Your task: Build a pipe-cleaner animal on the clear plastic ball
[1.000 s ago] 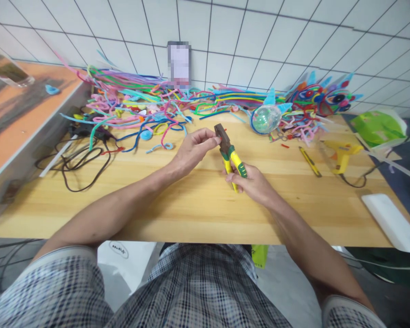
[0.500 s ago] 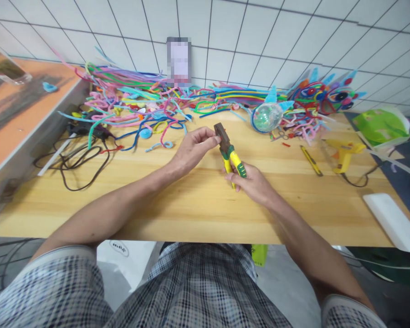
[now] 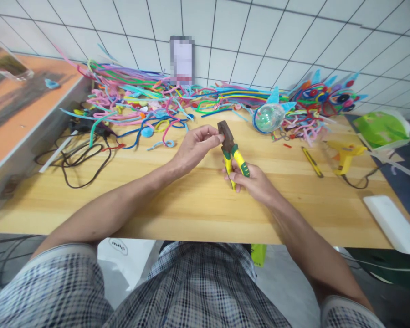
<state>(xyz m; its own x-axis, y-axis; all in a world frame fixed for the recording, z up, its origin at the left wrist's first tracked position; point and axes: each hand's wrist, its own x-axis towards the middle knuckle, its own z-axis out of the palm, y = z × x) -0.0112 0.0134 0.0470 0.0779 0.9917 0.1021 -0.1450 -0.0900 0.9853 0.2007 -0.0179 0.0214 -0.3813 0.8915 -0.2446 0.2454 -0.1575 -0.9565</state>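
My right hand (image 3: 254,180) is wrapped round the yellow and green handles of a pair of pliers (image 3: 239,160), whose dark jaws point up and away from me. The handles stand somewhat apart. Beside the jaws, the thumb and fingers of my left hand (image 3: 201,143) are pinched together. A tiny bit of red shows at those fingertips, against the jaws; its kind is too small to make out. Both hands are over the wooden table (image 3: 191,209).
Colourful pipe cleaners (image 3: 133,95) are heaped along the wall. A clear ball (image 3: 268,119) with blue spikes stands behind the pliers. At right lie a yellow utility knife (image 3: 312,161), a yellow glue gun (image 3: 345,155) and a white device (image 3: 392,223). Black cable (image 3: 85,184) coils at left.
The whole view has shifted slightly. The pliers' handles look a little wider apart. Both hands keep nearly the same pose, the left fingertips still at the jaws.
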